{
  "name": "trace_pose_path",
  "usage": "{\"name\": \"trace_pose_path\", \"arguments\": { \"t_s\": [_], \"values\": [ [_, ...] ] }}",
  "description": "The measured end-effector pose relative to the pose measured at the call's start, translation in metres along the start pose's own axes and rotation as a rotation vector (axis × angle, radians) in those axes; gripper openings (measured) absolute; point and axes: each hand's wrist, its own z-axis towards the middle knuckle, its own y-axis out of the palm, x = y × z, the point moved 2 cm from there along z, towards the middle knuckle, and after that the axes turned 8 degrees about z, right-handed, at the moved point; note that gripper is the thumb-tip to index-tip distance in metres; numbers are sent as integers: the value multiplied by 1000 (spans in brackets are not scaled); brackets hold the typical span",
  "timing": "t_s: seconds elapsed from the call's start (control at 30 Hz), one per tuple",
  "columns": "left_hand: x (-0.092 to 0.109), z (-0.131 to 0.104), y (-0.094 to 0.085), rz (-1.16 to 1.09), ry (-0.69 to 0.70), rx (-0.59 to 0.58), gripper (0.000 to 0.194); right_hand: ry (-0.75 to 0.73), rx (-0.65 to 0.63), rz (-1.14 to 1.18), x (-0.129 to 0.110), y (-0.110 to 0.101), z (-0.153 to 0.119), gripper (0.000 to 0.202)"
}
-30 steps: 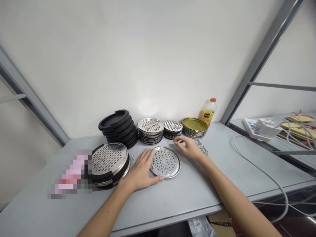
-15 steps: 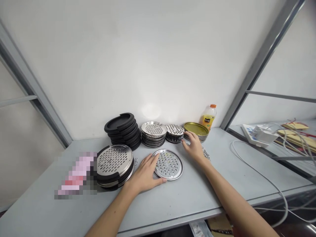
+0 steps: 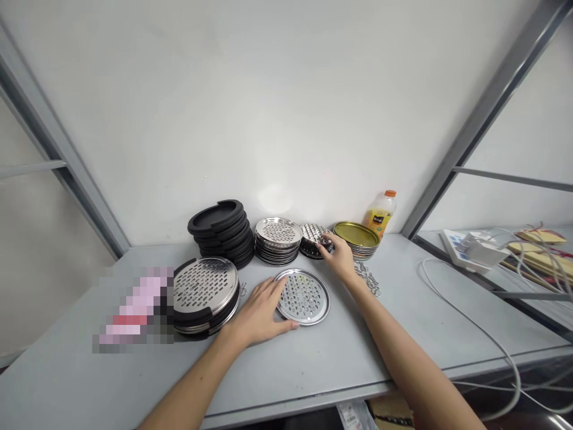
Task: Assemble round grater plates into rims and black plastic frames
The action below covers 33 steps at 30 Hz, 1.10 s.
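Observation:
My left hand point(image 3: 264, 313) rests with spread fingers at the left edge of a round perforated metal plate point(image 3: 303, 297) lying on the table. At a small stack of spiked metal discs point(image 3: 314, 235), the fingers of my right hand point(image 3: 338, 257) close on the top disc's right edge. Just left of that stands a pile of perforated metal plates point(image 3: 278, 233). Black rings point(image 3: 219, 230) are stacked further left, and in front of them lies a pile of black rings with slotted metal plates point(image 3: 206, 286). Small metal hooks point(image 3: 367, 278) lie beside my right forearm.
Gold-coloured round lids point(image 3: 357, 234) are stacked at the back right, with a bottle with an orange cap point(image 3: 380, 215) behind. A white cable point(image 3: 465, 316) loops over the table's right side near a power strip point(image 3: 465, 254). A pixelated pink item point(image 3: 138, 304) lies left.
My right hand has moved left from beside the gold-coloured lids onto the spiked discs, and its fingers have closed on the top one. My left hand stays by the plate.

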Motion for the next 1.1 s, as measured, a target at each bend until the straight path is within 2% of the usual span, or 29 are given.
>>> {"name": "trace_pose_path", "arguments": {
  "t_s": [0.3, 0.5, 0.67, 0.87, 0.97, 1.1],
  "values": [
    [0, 0, -1, 3, 15, 13, 92, -14, -18, 37, 5, -3, -1, 35],
    [-2, 0, 0, -1, 5, 5, 92, -83, -15, -5, 2, -4, -4, 37],
    [-2, 1, 0, 13, -13, 12, 95, -166, 2, 49, -30, -7, -4, 36],
    [-5, 0, -3, 34, -15, 51, 86, -255, -137, 155, -84, 13, -4, 24],
    [-6, -1, -5, 33, -26, 46, 84, -228, -145, 149, -88, 22, -5, 22],
    [-3, -2, -6, 7, -14, 50, 83, -177, -112, 177, -78, 23, -6, 19]
  ]
}}
